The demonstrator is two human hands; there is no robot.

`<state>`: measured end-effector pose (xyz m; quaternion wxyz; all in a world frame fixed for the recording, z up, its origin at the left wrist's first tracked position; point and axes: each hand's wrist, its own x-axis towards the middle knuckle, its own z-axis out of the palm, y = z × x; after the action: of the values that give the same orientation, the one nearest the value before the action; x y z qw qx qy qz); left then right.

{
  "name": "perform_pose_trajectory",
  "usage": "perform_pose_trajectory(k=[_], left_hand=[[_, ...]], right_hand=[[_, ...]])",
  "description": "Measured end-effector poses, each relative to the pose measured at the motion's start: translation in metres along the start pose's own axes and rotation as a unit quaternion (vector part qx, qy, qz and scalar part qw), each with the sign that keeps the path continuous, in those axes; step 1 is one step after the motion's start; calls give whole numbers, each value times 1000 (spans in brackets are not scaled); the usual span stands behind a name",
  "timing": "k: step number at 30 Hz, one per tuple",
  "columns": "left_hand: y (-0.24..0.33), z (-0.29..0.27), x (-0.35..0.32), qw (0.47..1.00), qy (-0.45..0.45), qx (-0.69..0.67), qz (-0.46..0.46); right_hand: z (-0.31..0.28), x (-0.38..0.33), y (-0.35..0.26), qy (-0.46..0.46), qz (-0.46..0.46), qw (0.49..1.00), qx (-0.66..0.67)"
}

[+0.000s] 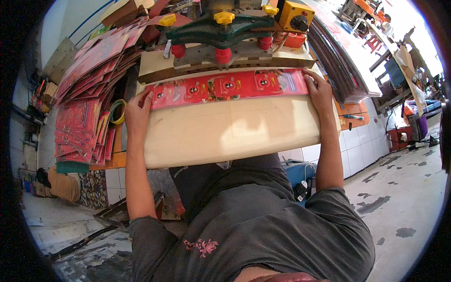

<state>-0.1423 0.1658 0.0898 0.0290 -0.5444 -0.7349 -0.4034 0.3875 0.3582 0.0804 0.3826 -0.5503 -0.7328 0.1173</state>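
A head-worn fisheye looks down over the red strip (223, 88)

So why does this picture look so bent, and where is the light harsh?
Head view: a wide fisheye lens, so straight edges bend toward the black rim; head view: sunlight and shadow patch the cream board, while the red strip shows shiny spots; head view: the upper right is washed out nearly white, including the right-hand stack's top.

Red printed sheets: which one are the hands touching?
The long strip across the cream board: left hand and right hand touch its ends; the other red sheets lie piled at left.
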Motion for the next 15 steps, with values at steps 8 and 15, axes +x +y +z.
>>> perform_pose_trajectory(k=[8, 15], left_hand=[[15, -7, -4, 996, -19, 44, -73], [-35, -2, 0, 987, 43, -114, -108]], right_hand=[[-1, -1, 2, 20, -5, 1000, 14], [-8, -7, -16, 52, -16, 998, 29]])
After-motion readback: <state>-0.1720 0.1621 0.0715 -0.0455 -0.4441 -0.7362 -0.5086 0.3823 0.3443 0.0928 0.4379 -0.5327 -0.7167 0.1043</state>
